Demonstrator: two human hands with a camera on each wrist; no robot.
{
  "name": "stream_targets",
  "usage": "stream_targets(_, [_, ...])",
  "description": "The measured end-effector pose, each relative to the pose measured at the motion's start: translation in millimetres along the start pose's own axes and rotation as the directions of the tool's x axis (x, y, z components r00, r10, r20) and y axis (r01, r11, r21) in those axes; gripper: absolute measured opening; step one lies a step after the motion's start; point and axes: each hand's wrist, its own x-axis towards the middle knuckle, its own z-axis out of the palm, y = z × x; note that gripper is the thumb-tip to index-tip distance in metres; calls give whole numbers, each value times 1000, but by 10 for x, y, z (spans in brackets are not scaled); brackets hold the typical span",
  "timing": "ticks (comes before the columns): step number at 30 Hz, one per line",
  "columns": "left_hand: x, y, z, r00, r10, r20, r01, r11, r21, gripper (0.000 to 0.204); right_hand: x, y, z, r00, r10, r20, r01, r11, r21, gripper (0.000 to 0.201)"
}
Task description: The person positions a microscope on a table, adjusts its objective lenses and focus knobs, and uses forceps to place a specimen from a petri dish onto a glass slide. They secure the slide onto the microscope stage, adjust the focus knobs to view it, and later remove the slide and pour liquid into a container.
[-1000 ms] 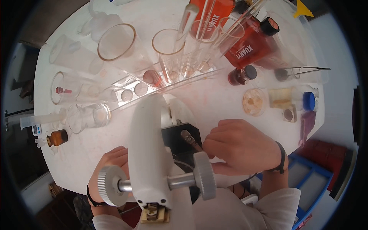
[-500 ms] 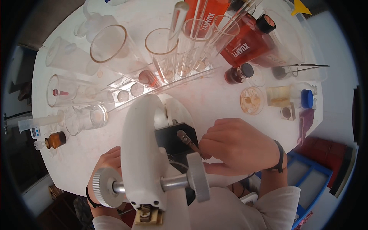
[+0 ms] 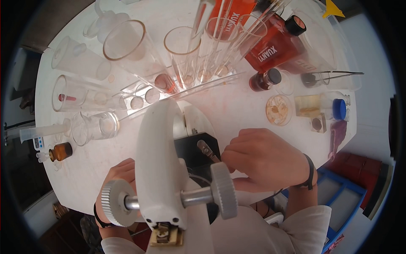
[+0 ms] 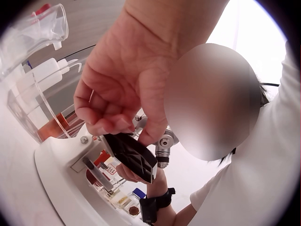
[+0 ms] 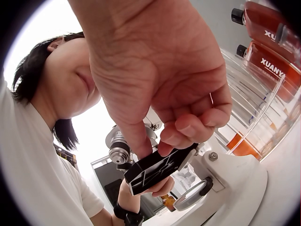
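A white microscope (image 3: 156, 144) stands in front of me, its arm towards me, with ridged knobs (image 3: 224, 190) on both sides. Its black stage (image 3: 186, 148) carries a metal clip (image 3: 205, 149). My right hand (image 3: 264, 161) is at the stage's right edge; the right wrist view shows the thumb and bent fingers at the stage rim (image 5: 155, 172). My left hand (image 4: 127, 75) has its thumb and curled fingers at the opposite edge, partly hidden behind the microscope in the head view. Whatever lies under the fingertips on the stage top is hidden.
Behind the microscope stands a clear rack (image 3: 198, 89) with several glass tubes. Red bottles (image 3: 275, 46), a small dark bottle (image 3: 260, 81) and a petri dish (image 3: 278, 110) are at right. Beakers (image 3: 94, 129) and a brown bottle (image 3: 61, 151) are at left.
The head view has shifted slightly, moving the microscope a little left in the frame. Both hands keep their places at the stage.
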Motion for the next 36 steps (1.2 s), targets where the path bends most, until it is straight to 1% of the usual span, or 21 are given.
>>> stream_targets(5, [11, 43, -1, 999, 11, -32, -11, 1000, -19, 28, -17, 2, 15, 1000, -7, -14, 7, 1000, -8, 20])
stream_targets(7, [32, 114, 18, 991, 16, -131, -11, 999, 35, 24, -16, 1, 18, 999, -6, -40, 5, 1000, -25, 19])
stream_targets(8, [14, 132, 6, 990, 16, -142, -9, 999, 48, 24, -19, -2, 18, 999, -21, -42, 20, 999, -33, 19])
stream_targets(10, [-21, 150, -15, 991, -135, -15, 135, 990, 34, 24, -25, -14, 6, 999, 37, -4, -37, 999, -40, 20])
stream_targets(11, [-19, 133, 8, 995, -42, -94, 47, 997, 54, 24, -23, -41, -8, 1000, 19, -5, -19, 999, -50, 20])
stream_targets(12, [-5, 154, -4, 993, -43, -110, 51, 997, 66, 24, -18, -71, -20, 998, 65, -12, -65, 997, -37, 21])
stream_targets(13, [16, 174, -19, 996, -34, -76, 39, 997, 64, 23, -14, -97, -26, 994, 110, -18, -111, 994, -23, 28])
stream_targets(14, [20, 190, -35, 999, -26, -43, 29, 998, 60, 23, -13, -105, -16, 995, 93, -16, -94, 995, -32, 28])
stream_targets(15, [-1, 211, -48, 1000, -21, -2, 21, 988, 151, 23, -19, -97, 10, 993, 108, -44, -111, 992, -58, 29])
stream_targets(16, [-5, 226, -44, 1000, -28, -13, 30, 987, 155, 23, -20, -103, 33, 990, 124, -72, -130, 988, -82, 30])
stream_targets(17, [-3, 234, -29, 998, -20, -59, 28, 991, 128, 24, -10, -166, 10, 980, 172, -103, -174, 985, -4, 31])
stream_targets(18, [-3, 240, -10, 995, -15, -103, 25, 995, 97, 26, -9, -205, -5, 982, 166, -96, -167, 986, -3, 31])
stream_targets(20, [-8, 244, 0, 995, -51, -85, 60, 993, 100, 26, 0, -250, -53, 984, 158, -81, -161, 986, -35, 32])
stream_targets(22, [-28, 324, 17, 980, 38, -195, -4, 985, 172, 27, -8, -268, -68, 986, 149, -74, -154, 986, -70, 32])
stream_targets(25, [-39, 280, 63, 975, 69, -212, -22, 976, 215, 28, -43, -234, 34, 978, 56, -203, -103, 968, -228, 32])
stream_targets(28, [-49, 316, 71, 981, 12, -196, 32, 975, 222, 29, -55, -224, 27, 983, 66, -171, -103, 970, -218, 31])
stream_targets(29, [-53, 316, 77, 979, 13, -201, 35, 972, 231, 29, -55, -233, 38, 978, 132, -159, -157, 975, -159, 31])
stream_targets(30, [-51, 310, 87, 982, -16, -190, 57, 976, 209, 30, -57, -243, 46, 979, 121, -164, -148, 975, -164, 31])
stream_targets(32, [-57, 301, 90, 983, -40, -181, 75, 978, 194, 30, -67, -257, 55, 971, 175, -165, -199, 970, -142, 31])
stream_targets(34, [-54, 301, 94, 986, -64, -157, 90, 982, 166, 30, -67, -259, 62, 970, 162, -180, -193, 966, -174, 31])
stream_targets(36, [-52, 298, 100, 986, -32, -162, 64, 979, 196, 29, -103, -243, 70, 975, 131, -178, -169, 962, -217, 31])
